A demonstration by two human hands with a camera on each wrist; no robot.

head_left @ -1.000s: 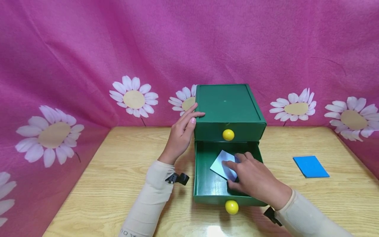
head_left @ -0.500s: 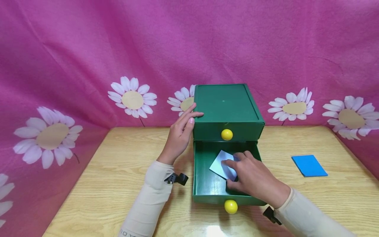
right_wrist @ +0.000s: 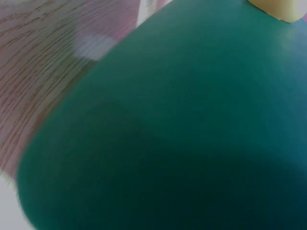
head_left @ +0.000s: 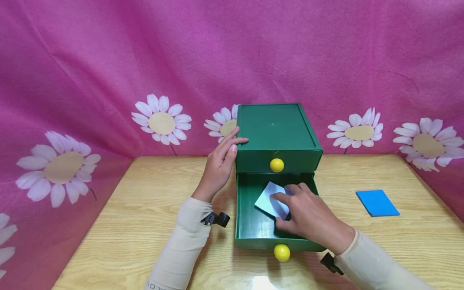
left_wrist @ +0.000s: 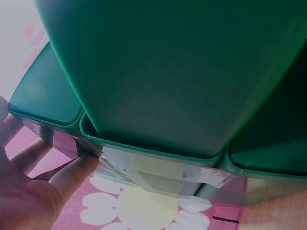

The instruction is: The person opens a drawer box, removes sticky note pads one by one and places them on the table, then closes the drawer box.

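Note:
A green two-drawer box (head_left: 275,127) stands on the table, its lower drawer (head_left: 250,225) pulled out and its upper drawer (head_left: 253,161) closed. Inside the lower drawer, a thin pale-blue square of paper (head_left: 270,201) is tilted, its near right part hidden. My right hand (head_left: 309,211) reaches in over the drawer's right side and pinches that paper, thumb at its near edge and fingers over the top. Against the box's upper left side rests my left hand (head_left: 219,165), fingers extended, one fingertip on the lid; the left wrist view also shows these fingers (left_wrist: 74,177) touching the side.
A bright blue square pad (head_left: 378,203) lies on the wooden table (head_left: 163,185) to the right of the box. Yellow round knobs stick out from the upper drawer (head_left: 277,165) and lower drawer (head_left: 282,253). A pink flowered cloth (head_left: 203,52) hangs behind.
The pale-blue paper has shifted slightly up and left in the drawer and tilts more under my right hand. My left hand stays against the box.

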